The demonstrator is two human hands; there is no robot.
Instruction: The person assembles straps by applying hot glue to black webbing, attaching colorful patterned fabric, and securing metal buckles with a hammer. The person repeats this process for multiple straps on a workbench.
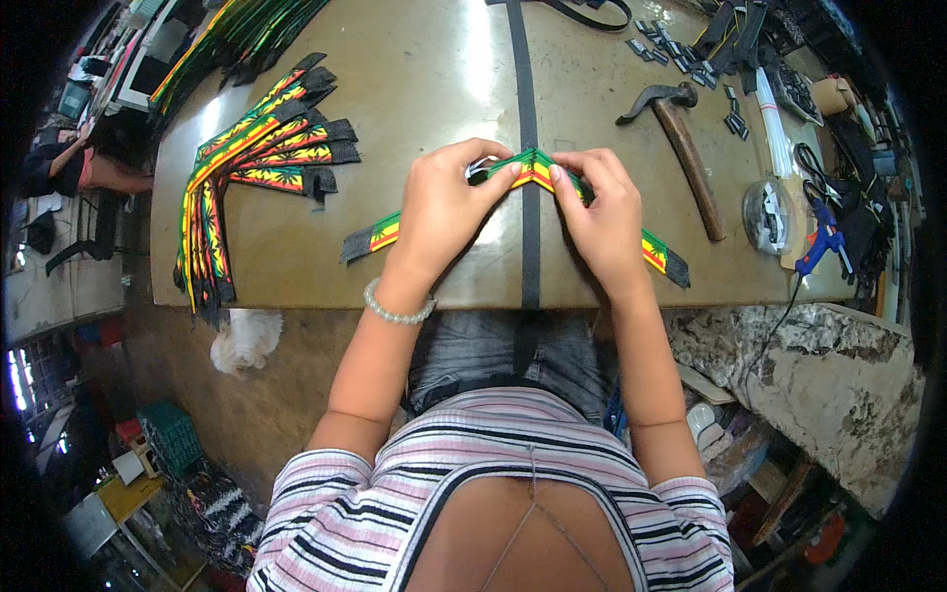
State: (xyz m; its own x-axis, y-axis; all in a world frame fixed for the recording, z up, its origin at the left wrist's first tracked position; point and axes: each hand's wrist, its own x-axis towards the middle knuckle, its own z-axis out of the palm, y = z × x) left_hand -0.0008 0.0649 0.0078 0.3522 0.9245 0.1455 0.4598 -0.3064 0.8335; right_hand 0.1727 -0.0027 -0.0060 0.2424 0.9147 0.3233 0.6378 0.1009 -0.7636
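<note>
Both hands pinch one woven strap (pixel 380 233) striped red, yellow and green, with black ends. It is bent upward at its middle, above the worktable (pixel 424 89). My left hand (pixel 444 207) grips the fold from the left and wears a pearl bracelet. My right hand (pixel 604 212) grips it from the right. The strap's two ends trail down onto the table on either side. A black band (pixel 525 99) runs straight along the table under the fold.
A fanned pile of matching straps (pixel 261 148) lies at the left. A hammer (pixel 681 148) rests to the right, with black buckles (pixel 681 54), a tape roll (pixel 769 212), scissors and a blue glue gun (pixel 822 242) beyond. Another person sits far left.
</note>
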